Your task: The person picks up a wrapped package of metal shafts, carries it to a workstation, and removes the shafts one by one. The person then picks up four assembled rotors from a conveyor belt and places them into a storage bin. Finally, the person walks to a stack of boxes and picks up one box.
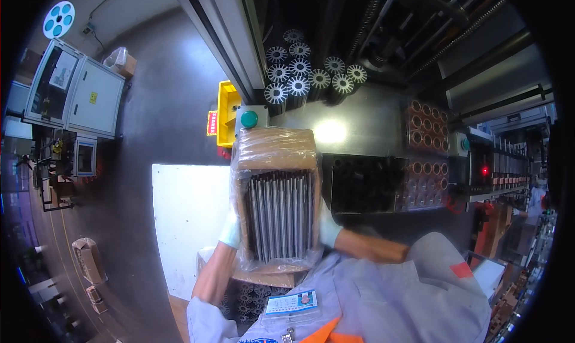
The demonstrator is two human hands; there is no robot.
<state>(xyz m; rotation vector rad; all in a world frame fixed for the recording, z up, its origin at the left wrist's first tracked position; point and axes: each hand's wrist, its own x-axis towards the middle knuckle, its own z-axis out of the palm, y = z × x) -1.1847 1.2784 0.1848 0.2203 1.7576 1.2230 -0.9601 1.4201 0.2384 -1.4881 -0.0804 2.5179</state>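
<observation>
A plastic-wrapped cardboard box (277, 148) is before my body, its top open and its far flap folded out. Inside lie rows of long thin metal shafts (281, 214). My left hand (231, 228), in a pale glove, presses against the box's left side. At the right side, my gloved right hand (328, 226) grips it too; the box and plastic partly hide the fingers of both hands. Below the box, close to my body, slotted round metal cores (248, 304) fill another container.
Stacks of slotted metal cores (298, 85) stand on the metal worktop (374, 124) under a machine frame. A green button (249, 119) sits beside a yellow bin (227, 97). Copper-coloured rings fill trays (427, 126) at right, near a black tray (366, 184). A white board (188, 223) lies left.
</observation>
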